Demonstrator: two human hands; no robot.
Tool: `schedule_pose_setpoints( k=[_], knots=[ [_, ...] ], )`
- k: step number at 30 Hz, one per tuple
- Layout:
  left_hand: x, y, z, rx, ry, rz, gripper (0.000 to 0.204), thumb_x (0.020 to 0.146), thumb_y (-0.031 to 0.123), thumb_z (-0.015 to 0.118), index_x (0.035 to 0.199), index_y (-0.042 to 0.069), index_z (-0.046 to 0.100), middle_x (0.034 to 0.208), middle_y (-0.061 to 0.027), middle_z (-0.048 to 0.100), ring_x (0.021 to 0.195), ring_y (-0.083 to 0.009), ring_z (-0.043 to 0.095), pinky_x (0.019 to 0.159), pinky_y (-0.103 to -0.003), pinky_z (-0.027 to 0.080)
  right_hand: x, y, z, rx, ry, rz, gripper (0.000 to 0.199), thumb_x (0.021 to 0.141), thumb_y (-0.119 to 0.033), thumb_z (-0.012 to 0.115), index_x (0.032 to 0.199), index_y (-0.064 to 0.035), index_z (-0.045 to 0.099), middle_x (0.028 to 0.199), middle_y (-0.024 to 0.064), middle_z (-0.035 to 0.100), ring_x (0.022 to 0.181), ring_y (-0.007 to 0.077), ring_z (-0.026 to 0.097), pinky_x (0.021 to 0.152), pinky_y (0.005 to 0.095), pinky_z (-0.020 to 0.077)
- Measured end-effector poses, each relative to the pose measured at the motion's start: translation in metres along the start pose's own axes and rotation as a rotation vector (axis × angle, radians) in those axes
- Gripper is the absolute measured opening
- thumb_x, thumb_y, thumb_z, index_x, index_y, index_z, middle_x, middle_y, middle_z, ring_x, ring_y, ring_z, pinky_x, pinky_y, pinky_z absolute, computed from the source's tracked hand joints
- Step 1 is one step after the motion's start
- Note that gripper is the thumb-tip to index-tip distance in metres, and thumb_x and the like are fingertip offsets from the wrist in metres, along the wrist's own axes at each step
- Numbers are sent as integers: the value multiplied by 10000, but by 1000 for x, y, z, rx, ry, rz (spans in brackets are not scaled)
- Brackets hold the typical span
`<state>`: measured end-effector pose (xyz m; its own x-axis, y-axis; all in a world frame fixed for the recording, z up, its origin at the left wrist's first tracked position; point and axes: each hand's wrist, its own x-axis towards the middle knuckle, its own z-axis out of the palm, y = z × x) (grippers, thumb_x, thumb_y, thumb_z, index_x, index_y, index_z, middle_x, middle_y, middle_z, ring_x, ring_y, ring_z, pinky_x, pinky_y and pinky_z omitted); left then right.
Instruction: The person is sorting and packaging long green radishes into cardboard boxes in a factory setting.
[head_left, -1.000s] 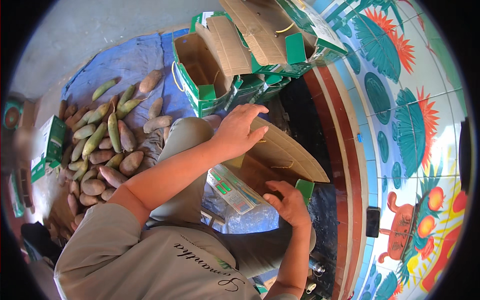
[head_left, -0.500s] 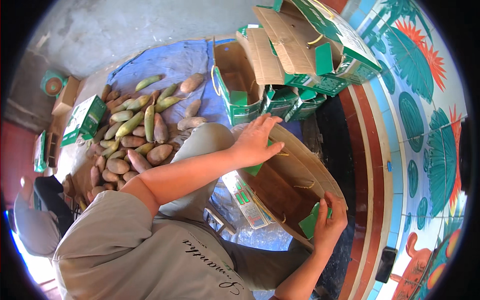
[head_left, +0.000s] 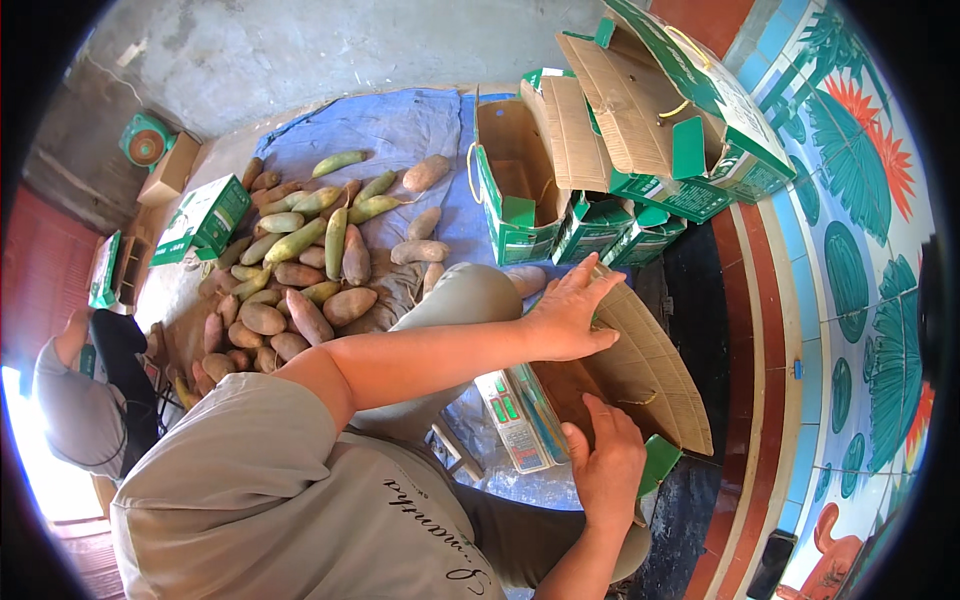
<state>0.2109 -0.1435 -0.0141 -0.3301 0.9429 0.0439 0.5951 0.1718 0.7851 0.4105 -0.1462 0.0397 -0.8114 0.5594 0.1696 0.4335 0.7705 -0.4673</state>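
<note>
An open cardboard box (head_left: 655,365), brown inside with green end flaps, stands in front of me with its long flap raised on the right. My left hand (head_left: 570,312) lies over its far end, fingers stretched and thumb apart. Nearer to me, my right hand (head_left: 608,455) reaches over the box's opening, fingers extended and thumb spread, beside the green end flap (head_left: 657,463). It holds nothing that I can see. Against the box's left side is a digital scale (head_left: 518,430) with lit green displays, partly hidden by my left forearm.
Large brownish and green tubers (head_left: 300,255) lie heaped on a blue tarp (head_left: 400,125). More green cartons (head_left: 520,215) are stacked beyond my box; one carton (head_left: 205,220) is left of the heap. Another person (head_left: 80,400) is at far left. A painted tile wall (head_left: 850,330) bounds the right.
My right hand has moved left from the box's right edge to over its opening, and its fingers have opened. My left hand stays at the far end. The whole view has shifted slightly.
</note>
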Motion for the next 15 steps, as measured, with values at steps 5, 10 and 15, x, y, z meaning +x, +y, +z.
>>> schedule_pose_setpoints(
  k=[5, 10, 15],
  knots=[
    [-3, 0, -2, -48, 102, 61, 666, 816, 259, 685, 1394, 126, 383, 1516, -267, 132, 1388, -428, 220, 1110, -471, 258, -1, -3, 15, -33, -137, 11, 401, 732, -184, 736, 1080, -29, 611, 872, 118, 613, 821, 304, 589, 755, 420, 463],
    [-9, 1, -28, -291, 136, 171, 575, 832, 197, 665, 1349, 109, 429, 1486, -257, 227, 1374, -406, 265, 1104, -464, 272, -2, 1, 31, -88, -245, 61, 288, 757, -125, 694, 1026, -44, 629, 833, 134, 615, 793, 327, 602, 701, 437, 475],
    [-11, -30, -92, -83, 332, 267, 392, 834, 121, 649, 1214, 82, 563, 1392, -179, 443, 1352, -349, 336, 1097, -451, 297, 2, 6, 36, -71, -256, 57, 212, 771, -76, 662, 980, -50, 640, 810, 135, 612, 765, 325, 605, 675, 435, 477]
  ],
)
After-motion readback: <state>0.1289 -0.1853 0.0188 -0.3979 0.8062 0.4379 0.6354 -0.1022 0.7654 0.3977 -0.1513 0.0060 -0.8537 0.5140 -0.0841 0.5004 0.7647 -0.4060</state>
